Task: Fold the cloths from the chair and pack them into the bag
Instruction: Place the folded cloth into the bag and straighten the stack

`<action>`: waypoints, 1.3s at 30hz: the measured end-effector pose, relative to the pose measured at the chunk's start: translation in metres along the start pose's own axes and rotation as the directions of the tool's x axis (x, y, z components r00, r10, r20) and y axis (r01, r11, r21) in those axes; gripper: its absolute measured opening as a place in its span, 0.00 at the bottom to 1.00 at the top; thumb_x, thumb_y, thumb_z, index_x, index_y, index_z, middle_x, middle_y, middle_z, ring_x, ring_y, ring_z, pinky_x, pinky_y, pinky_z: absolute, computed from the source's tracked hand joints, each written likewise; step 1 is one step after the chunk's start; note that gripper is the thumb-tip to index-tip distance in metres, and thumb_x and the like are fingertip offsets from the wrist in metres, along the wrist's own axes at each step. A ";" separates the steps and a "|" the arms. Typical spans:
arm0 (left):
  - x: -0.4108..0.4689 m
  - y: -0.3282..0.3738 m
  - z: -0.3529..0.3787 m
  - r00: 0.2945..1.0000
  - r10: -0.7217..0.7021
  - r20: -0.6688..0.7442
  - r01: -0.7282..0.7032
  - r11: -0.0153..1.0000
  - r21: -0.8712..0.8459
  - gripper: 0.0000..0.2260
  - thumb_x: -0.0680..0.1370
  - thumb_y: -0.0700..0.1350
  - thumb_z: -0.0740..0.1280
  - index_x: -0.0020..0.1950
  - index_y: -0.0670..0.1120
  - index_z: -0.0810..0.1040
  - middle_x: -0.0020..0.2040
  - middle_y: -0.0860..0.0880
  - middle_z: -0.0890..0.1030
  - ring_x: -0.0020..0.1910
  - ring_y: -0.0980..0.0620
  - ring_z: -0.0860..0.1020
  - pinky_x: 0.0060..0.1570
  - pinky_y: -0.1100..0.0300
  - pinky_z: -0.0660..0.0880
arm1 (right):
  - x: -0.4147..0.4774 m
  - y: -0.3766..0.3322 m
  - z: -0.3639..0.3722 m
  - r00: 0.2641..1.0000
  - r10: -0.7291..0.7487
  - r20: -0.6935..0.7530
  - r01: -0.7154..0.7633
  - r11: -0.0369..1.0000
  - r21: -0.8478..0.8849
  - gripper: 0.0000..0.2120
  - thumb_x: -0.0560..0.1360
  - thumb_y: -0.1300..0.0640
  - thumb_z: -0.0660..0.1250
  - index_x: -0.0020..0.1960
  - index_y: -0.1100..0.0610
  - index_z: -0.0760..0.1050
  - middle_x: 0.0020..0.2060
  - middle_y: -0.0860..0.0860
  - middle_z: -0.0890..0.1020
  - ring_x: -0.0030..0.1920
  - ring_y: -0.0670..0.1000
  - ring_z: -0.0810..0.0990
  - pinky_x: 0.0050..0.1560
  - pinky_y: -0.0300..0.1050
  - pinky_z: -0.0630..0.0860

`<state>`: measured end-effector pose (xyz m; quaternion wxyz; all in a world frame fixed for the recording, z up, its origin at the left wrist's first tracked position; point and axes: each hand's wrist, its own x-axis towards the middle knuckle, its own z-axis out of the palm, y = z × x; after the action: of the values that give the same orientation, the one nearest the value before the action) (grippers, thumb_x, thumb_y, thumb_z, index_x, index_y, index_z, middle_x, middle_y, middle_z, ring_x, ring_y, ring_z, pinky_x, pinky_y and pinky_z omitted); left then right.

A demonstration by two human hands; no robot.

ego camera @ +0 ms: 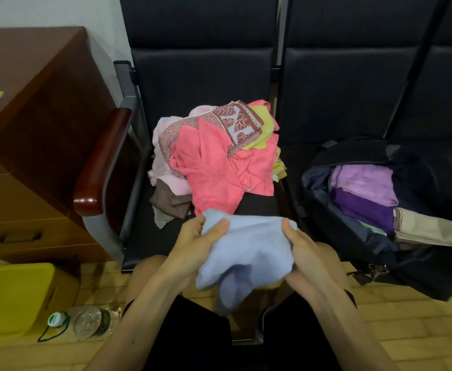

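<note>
Left to right. One yellow box (pixel 10 298) stands on the tiled floor, with one clear plastic bottle (pixel 85 321) lying on its side just beside it. One brown wooden cabinet (pixel 32 129) is behind them. On the dark chair (pixel 200 76) lies one loose heap of unfolded cloths (pixel 214 162). I can tell apart a coral one, a pale pink one, a leaf-patterned one, a yellow one and a brown one, but cannot count those underneath. In front of the seat, above my knees, my left hand (pixel 192 243) and my right hand (pixel 304 249) each pinch one top corner of a single light blue cloth (pixel 246 253), thumbs on top, and the cloth hangs crumpled between them. On the next seat one black bag (pixel 420 277) lies unzipped. Three folded cloths show inside: lilac (pixel 364 180), dark purple (pixel 361 207) and beige (pixel 425 228).
</note>
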<state>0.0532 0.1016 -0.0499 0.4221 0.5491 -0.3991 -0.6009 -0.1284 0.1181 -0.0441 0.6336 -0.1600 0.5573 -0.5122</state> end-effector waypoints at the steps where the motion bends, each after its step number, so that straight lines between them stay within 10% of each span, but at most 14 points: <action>1: 0.001 0.004 0.000 1.000 -0.017 0.002 0.017 0.999 -0.048 0.05 0.80 0.43 0.68 0.53 0.43 0.81 0.47 0.44 0.86 0.45 0.50 0.85 0.41 0.59 0.81 | 0.000 0.001 0.004 0.999 -0.033 -0.038 0.035 0.998 0.044 0.14 0.78 0.53 0.68 0.52 0.65 0.77 0.50 0.62 0.84 0.47 0.57 0.82 0.53 0.59 0.78; 3: 0.005 0.014 -0.001 0.999 -0.037 -0.011 0.035 0.991 -0.131 0.06 0.80 0.43 0.68 0.56 0.43 0.79 0.49 0.44 0.86 0.48 0.49 0.85 0.42 0.59 0.82 | 0.011 0.006 0.003 0.964 -0.161 -0.212 0.172 0.984 0.037 0.18 0.74 0.53 0.73 0.56 0.65 0.78 0.50 0.61 0.85 0.50 0.57 0.84 0.55 0.59 0.79; 6: 0.015 0.023 -0.012 1.000 -0.002 -0.019 0.001 0.997 -0.078 0.13 0.78 0.42 0.70 0.61 0.42 0.76 0.54 0.44 0.85 0.52 0.49 0.84 0.44 0.61 0.81 | 0.006 -0.009 0.002 0.976 -0.082 0.200 0.139 0.946 -0.293 0.15 0.73 0.61 0.73 0.58 0.62 0.77 0.51 0.60 0.85 0.53 0.59 0.83 0.53 0.55 0.80; 10: 0.021 0.038 -0.020 0.999 0.020 -0.038 -0.020 1.000 0.002 0.29 0.71 0.47 0.78 0.66 0.38 0.70 0.61 0.39 0.81 0.55 0.45 0.83 0.48 0.56 0.81 | 0.010 -0.052 -0.002 0.922 -0.341 0.181 0.386 0.834 -0.395 0.16 0.74 0.62 0.73 0.57 0.59 0.70 0.41 0.60 0.83 0.35 0.50 0.83 0.33 0.41 0.78; 17: 0.019 0.091 -0.023 0.997 0.021 0.078 -0.013 0.995 -0.102 0.27 0.70 0.43 0.74 0.67 0.55 0.73 0.57 0.51 0.82 0.52 0.51 0.84 0.48 0.52 0.82 | 0.011 -0.094 0.022 0.829 -0.327 0.454 0.544 0.658 -0.520 0.28 0.65 0.52 0.80 0.59 0.46 0.70 0.60 0.54 0.78 0.57 0.55 0.81 0.54 0.57 0.81; 23: 0.018 0.125 -0.041 0.960 0.095 0.265 -0.193 0.908 0.373 0.29 0.62 0.43 0.79 0.63 0.53 0.81 0.58 0.55 0.84 0.59 0.55 0.81 0.52 0.60 0.80 | 0.010 -0.120 0.034 0.711 -0.352 0.609 0.696 0.225 -0.682 0.27 0.71 0.56 0.77 0.67 0.49 0.73 0.66 0.45 0.74 0.65 0.46 0.72 0.66 0.48 0.73; 32: 0.028 0.152 -0.040 0.947 0.213 0.239 -0.319 0.556 0.768 0.13 0.72 0.41 0.75 0.54 0.53 0.82 0.50 0.62 0.78 0.49 0.62 0.77 0.53 0.59 0.74 | 0.005 -0.138 0.053 0.670 -0.408 0.620 0.681 0.004 -0.733 0.22 0.72 0.53 0.76 0.64 0.56 0.78 0.65 0.51 0.78 0.62 0.47 0.73 0.56 0.38 0.66; 35: 0.029 0.152 -0.040 0.956 0.207 0.206 -0.289 0.576 0.765 0.08 0.73 0.43 0.74 0.49 0.53 0.80 0.48 0.56 0.81 0.46 0.57 0.80 0.49 0.59 0.77 | 0.010 -0.143 0.060 0.728 -0.401 0.556 0.643 0.116 -0.757 0.19 0.70 0.52 0.78 0.58 0.55 0.79 0.62 0.53 0.77 0.62 0.52 0.76 0.53 0.42 0.75; 39: 0.030 0.148 -0.042 0.973 0.169 0.159 -0.232 0.738 0.634 0.07 0.77 0.43 0.70 0.54 0.50 0.78 0.50 0.47 0.83 0.47 0.50 0.84 0.46 0.57 0.80 | 0.002 -0.152 0.062 0.881 -0.157 0.447 0.422 0.690 -0.588 0.19 0.71 0.61 0.76 0.60 0.60 0.76 0.55 0.54 0.81 0.50 0.50 0.83 0.46 0.46 0.84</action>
<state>0.1044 0.0242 0.0768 0.2496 0.5868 -0.6577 -0.4010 -0.1464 0.0293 0.0922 0.5333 -0.5556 0.5437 -0.3336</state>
